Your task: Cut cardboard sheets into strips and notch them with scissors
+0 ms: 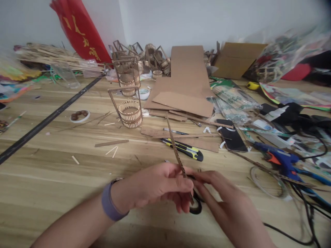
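Note:
My left hand (pixel 157 186), with a purple band at its wrist, pinches a thin corrugated cardboard strip (pixel 173 143) that slants up and away from me. Close against it, my right hand (pixel 227 203) has its fingers at the black-handled scissors (pixel 198 205). The scissors are partly hidden behind both hands, and a small metal tip shows beyond my left hand. Past the strip lie a yellow-and-black utility knife (pixel 184 150) and a pen (pixel 176 131) on cardboard scraps. A small round basket (pixel 130 113) of pale sticks with a tall square cardboard handle stands farther off.
Cardboard sheets (pixel 186 79) are stacked at the back, beside several more baskets (pixel 152 58). To the right are a phone (pixel 232 136), a blue glue gun (pixel 279 155) and cables. A black bar (pixel 51 115) crosses the left side near a small dish (pixel 80 116).

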`<state>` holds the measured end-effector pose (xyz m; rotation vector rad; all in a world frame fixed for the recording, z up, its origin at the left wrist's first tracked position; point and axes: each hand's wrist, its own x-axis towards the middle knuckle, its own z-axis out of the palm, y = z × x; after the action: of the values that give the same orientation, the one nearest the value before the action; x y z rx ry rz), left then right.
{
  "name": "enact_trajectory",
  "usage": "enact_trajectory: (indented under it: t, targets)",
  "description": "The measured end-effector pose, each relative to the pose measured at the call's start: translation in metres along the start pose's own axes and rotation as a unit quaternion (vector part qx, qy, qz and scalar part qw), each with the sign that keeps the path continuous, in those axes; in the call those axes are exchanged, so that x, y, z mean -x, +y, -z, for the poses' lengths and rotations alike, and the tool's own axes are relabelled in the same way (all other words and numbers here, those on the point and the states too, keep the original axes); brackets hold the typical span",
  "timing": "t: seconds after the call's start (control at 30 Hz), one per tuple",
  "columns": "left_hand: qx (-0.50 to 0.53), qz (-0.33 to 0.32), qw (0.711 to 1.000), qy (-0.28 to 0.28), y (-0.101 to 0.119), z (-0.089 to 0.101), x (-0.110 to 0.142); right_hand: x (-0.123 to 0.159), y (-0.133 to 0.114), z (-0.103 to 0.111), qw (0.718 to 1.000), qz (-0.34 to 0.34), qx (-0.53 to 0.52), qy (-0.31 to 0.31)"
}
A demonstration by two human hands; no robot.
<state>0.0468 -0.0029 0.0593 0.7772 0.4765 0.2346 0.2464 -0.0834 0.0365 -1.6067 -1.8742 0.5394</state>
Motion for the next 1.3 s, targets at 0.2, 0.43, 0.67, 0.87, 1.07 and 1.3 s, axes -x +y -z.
enact_trajectory:
  t: [0.2,0.43,0.67,0.87,1.07,1.3]
  targets:
    - [0.025,-0.021,0.998,0.050,0.007,0.004,0.000,-0.013,-0.035,0.032,0.997,0.048,-0.054,-0.039]
    - [0.015,-0.027,0.999,0.035,0.009,0.009,-0.002,-0.037,-0.041,0.026,0.988,0.104,-0.061,-0.092]
    - [-0.015,-0.052,0.997,0.058,0.009,0.012,-0.004,-0.041,-0.039,0.025,0.989,0.085,-0.053,-0.112]
    - [-0.083,-0.093,0.985,0.116,0.007,0.009,-0.006,-0.039,-0.032,0.022,0.988,0.069,-0.059,-0.123]
    - [-0.128,-0.133,0.966,0.182,0.002,0.007,-0.008,-0.038,-0.029,0.019,0.989,0.056,-0.064,-0.125]
    - [-0.203,-0.170,0.942,0.207,-0.002,0.007,-0.006,-0.045,-0.030,0.019,0.986,0.028,-0.094,-0.135]
